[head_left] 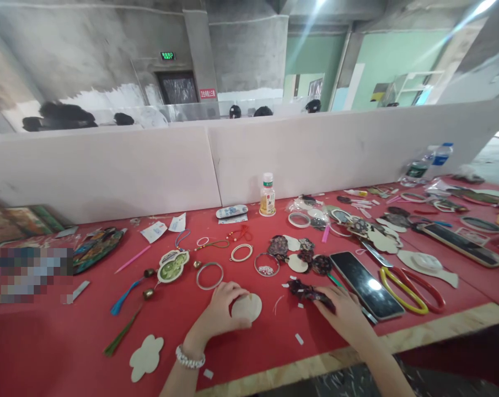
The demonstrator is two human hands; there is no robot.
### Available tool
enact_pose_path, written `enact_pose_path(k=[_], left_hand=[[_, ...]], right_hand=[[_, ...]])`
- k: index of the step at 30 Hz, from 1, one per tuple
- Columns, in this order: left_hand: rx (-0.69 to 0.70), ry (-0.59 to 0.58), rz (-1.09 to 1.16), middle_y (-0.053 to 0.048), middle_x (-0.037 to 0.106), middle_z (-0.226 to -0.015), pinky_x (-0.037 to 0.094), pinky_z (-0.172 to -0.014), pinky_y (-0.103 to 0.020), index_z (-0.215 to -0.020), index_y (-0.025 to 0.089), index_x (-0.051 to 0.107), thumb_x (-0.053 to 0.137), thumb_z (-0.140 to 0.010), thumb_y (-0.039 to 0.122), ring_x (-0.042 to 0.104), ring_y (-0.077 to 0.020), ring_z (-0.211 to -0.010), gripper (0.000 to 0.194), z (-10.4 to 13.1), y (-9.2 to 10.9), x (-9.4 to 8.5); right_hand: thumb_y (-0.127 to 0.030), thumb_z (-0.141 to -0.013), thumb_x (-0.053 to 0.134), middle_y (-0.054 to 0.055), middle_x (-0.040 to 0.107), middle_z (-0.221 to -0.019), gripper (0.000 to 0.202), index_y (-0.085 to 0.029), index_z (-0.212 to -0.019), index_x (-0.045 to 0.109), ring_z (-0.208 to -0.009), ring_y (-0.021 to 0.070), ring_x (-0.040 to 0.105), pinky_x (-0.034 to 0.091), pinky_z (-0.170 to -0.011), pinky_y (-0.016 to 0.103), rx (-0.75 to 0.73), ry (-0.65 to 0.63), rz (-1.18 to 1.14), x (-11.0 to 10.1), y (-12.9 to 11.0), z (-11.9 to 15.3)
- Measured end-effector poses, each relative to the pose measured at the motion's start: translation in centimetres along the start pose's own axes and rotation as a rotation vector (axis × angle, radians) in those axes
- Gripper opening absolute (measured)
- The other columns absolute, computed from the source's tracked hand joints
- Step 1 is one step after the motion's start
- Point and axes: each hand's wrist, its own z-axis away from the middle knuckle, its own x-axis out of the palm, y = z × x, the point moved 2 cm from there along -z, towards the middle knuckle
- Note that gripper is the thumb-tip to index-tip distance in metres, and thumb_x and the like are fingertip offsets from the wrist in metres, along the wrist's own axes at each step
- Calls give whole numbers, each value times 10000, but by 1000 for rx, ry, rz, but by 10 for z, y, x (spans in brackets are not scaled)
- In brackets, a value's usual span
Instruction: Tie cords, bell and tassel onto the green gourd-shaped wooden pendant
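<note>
My left hand (222, 314) grips a round cream-coloured disc (248, 307) by its left edge, a little above the red table. A beaded bracelet circles that wrist. Farther right, my right hand (340, 309) has its fingers on a dark, crumpled patterned piece (309, 291), perhaps cloth; the fingertips are partly hidden. Small white scraps lie around this piece. Beyond my hands are a thin ring (210, 275) and another ring (267, 264) with white beads inside. A black phone (367, 284) lies just right of my right hand.
Scissors (410, 289) with yellow and red handles lie at the right. A cream cloud-shaped piece (146, 357) and a green tasselled pendant (173, 267) are at the left. A drink bottle (268, 196) stands by the white partition (150, 171). Heads of people show beyond it.
</note>
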Motion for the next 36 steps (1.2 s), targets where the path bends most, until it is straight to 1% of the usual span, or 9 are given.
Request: enact_pose_path(k=[2,7,11,16,19,23,27,31,36], left_hand=[[-13,-47,-45,-48,485,-1043,340,-868,-392,-1066,270,543,710,-464,517,433,-248,-962,672,2,1,0],[2,9,-64,-47,489,-1025,330,-884,-387,-1034,260,551,697,-548,353,433,-231,-960,516,1,2,2],[27,73,-15,-52,501,-1012,342,-891,-388,-1037,242,535,662,-567,236,447,-226,-955,487,0,7,2],[11,167,99,-83,455,-1136,342,-935,-391,-1185,232,408,606,-611,178,418,-236,-1064,609,1,12,5],[-6,189,134,-84,461,-1145,367,-925,-383,-1261,237,301,599,-627,179,439,-227,-1066,703,1,16,11],[37,181,152,-74,480,-1144,390,-914,-358,-1298,245,233,614,-632,185,462,-209,-1052,769,-2,24,18],[117,117,122,-63,473,-1173,376,-932,-347,-1281,269,307,583,-659,152,441,-199,-1070,690,-7,31,19],[144,85,61,-68,492,-1140,383,-918,-335,-1215,250,427,582,-679,174,448,-198,-1041,563,-10,30,21],[194,76,-75,-57,476,-1212,367,-918,-367,-1165,257,490,566,-700,184,427,-207,-1048,476,-10,30,23]], right_hand=[[-370,-780,419,70,650,-905,256,-221,-905,587,-855,237,593,422,-732,351,29,-8,-78,-3,1,-3],[-426,-765,430,86,661,-897,356,-203,-1026,526,-853,246,611,458,-697,314,290,-73,-272,-14,23,-10],[-423,-678,536,65,665,-874,426,-196,-1037,531,-874,254,606,473,-688,302,376,-264,-456,-33,35,-16],[-429,-703,537,54,643,-949,415,-210,-1055,508,-859,225,602,469,-734,302,385,-335,-722,-58,-4,-23],[-375,-673,588,53,614,-1009,473,-201,-1095,464,-909,219,582,481,-722,280,386,-336,-923,-47,-49,-26],[-353,-720,535,46,607,-963,400,-195,-1084,481,-853,207,585,476,-720,303,196,-387,-913,-13,-92,-32],[-376,-765,480,40,610,-894,439,-204,-1167,434,-799,192,575,450,-747,321,95,-300,-779,5,-90,-38],[-381,-803,423,6,594,-765,377,-220,-1144,436,-584,135,544,452,-592,267,85,-410,-790,12,-75,-37],[-335,-811,399,-2,609,-727,350,-197,-1132,400,-484,94,496,409,-507,221,97,-536,-863,12,-73,-25]])
